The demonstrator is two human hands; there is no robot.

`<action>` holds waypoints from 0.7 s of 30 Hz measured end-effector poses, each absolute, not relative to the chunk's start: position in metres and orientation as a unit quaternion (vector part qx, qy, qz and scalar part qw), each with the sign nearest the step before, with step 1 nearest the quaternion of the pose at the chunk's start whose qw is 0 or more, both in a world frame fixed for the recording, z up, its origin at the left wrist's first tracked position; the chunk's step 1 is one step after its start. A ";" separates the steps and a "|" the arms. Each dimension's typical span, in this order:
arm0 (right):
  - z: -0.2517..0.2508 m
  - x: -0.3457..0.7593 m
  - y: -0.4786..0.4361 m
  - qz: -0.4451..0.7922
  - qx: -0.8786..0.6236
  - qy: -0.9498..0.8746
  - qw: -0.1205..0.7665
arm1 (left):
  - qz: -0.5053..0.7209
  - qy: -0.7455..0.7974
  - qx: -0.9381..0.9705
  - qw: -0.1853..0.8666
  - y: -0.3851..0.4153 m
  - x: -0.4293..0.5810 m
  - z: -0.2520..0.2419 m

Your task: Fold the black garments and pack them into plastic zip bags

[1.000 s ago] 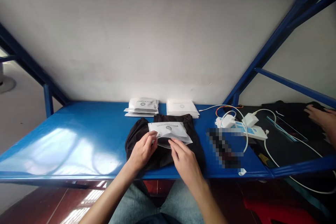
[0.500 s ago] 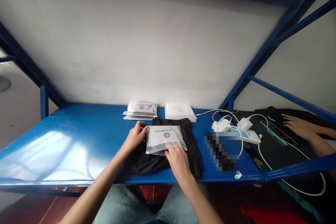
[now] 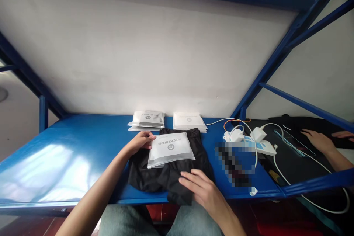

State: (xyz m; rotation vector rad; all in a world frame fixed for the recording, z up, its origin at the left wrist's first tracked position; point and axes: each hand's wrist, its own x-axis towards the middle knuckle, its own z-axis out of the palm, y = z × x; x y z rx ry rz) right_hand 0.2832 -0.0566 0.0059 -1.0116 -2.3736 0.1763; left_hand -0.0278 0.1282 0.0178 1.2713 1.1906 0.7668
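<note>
Pinching a rectangular frosted-white plastic pouch [image 3: 173, 151] by its edge with the left hand [image 3: 141, 141], atop rumpled black cloth [image 3: 203, 156] on the glossy blue counter [image 3: 88, 132]. Touching overhanging cloth with the right hand [image 3: 203, 188]; cannot tell whether grasping. Could drag the pouch askew by tugging that cloth.

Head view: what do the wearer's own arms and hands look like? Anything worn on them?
The left hand and right hand are human and ungloved, with no rings that I can make out. The forearms are bare: no sleeve, watch, bracelet, cable or marking shows. Otherwise, faded blue jeans are worn.
</note>
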 end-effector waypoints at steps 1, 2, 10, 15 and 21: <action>0.007 0.293 -0.065 0.057 -0.369 -0.884 0.282 | 0.340 0.503 0.544 0.579 0.132 -0.027 0.022; 0.007 0.302 -0.073 0.051 -0.369 -0.883 0.287 | 0.353 0.496 0.546 0.576 0.137 -0.025 0.027; -0.018 0.309 -0.092 0.068 -0.417 -0.848 0.321 | 0.370 0.437 0.615 0.542 0.219 0.046 0.087; -0.025 0.307 -0.090 0.073 -0.416 -0.842 0.335 | 0.371 0.482 0.650 0.455 0.252 0.096 0.089; -0.017 0.313 -0.089 0.141 -0.429 -0.822 0.346 | 0.423 0.505 0.688 0.303 0.199 0.090 0.078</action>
